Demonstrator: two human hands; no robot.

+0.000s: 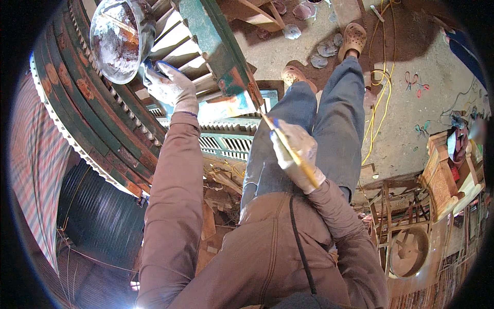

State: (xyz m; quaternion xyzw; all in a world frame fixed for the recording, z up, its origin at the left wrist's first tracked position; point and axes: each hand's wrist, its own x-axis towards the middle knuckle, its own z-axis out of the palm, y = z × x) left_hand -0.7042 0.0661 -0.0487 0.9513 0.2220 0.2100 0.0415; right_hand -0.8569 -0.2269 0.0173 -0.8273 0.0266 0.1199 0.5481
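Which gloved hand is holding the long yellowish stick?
The right hand, over the dark trousers: it grips the stick. The left hand is instead farther up, beside the round bowl.

Hard light overexposes patches of the green louvered frame (218,51); dark shadows cross the concrete floor (406,139). The yellow stick (292,152) appears blurred at its near end. Fisheye distortion curves straight edges; corners vignette to black.

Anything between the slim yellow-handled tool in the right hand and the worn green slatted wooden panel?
Nothing visible. The slim tool in the white-gloved right hand has its tip by the near corner of the green panel; contact unclear.
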